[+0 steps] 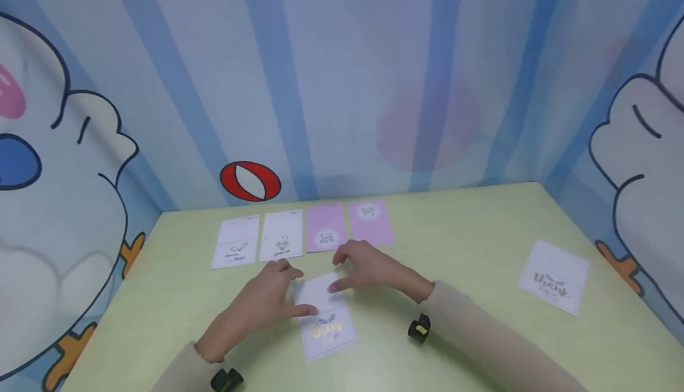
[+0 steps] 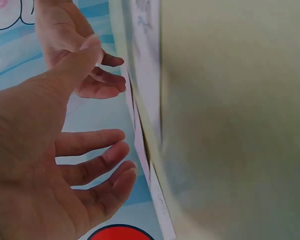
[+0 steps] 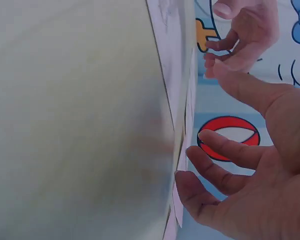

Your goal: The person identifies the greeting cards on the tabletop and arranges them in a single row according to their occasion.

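One oblong gold-lettered card [image 1: 330, 334], seemingly white paper, lies between my left hand [image 1: 262, 302] and right hand [image 1: 370, 268], long axis running roughly fore-and-aft. Both hands look equally near, fingers loosely spread, gripping nothing; thumb contact I can't tell. Flat pink cards [image 1: 324, 221] lie beyond on the counter [image 1: 454, 249].

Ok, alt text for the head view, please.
A left hand and a right hand flank a gold-lettered card on a pale green table. Behind it lie two white cards and two pink cards in a row; a separate card lies far right.
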Action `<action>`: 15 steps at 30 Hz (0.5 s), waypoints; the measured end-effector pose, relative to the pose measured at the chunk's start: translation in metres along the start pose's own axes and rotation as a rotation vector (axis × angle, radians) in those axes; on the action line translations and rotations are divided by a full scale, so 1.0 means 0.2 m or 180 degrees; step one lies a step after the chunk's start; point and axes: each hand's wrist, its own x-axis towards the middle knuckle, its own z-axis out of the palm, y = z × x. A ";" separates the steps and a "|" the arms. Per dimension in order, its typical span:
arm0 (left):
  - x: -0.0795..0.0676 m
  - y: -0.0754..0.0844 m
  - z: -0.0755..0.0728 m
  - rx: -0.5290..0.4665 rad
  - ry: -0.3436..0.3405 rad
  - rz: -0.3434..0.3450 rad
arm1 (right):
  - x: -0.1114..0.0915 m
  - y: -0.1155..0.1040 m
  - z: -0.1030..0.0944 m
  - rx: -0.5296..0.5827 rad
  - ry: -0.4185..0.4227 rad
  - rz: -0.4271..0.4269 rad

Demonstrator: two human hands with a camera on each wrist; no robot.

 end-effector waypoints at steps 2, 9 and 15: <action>-0.02 -0.01 0.02 0.0085 0.0031 0.0014 | 0.00 -0.01 0.03 -0.0104 -0.0072 -0.0054; -0.04 -0.03 0.09 0.0342 0.0027 0.0173 | -0.01 -0.06 0.10 -0.0646 -0.0353 -0.0216; -0.05 -0.01 0.12 0.0464 0.0030 0.0377 | -0.01 -0.10 0.12 -0.0930 -0.0449 -0.0291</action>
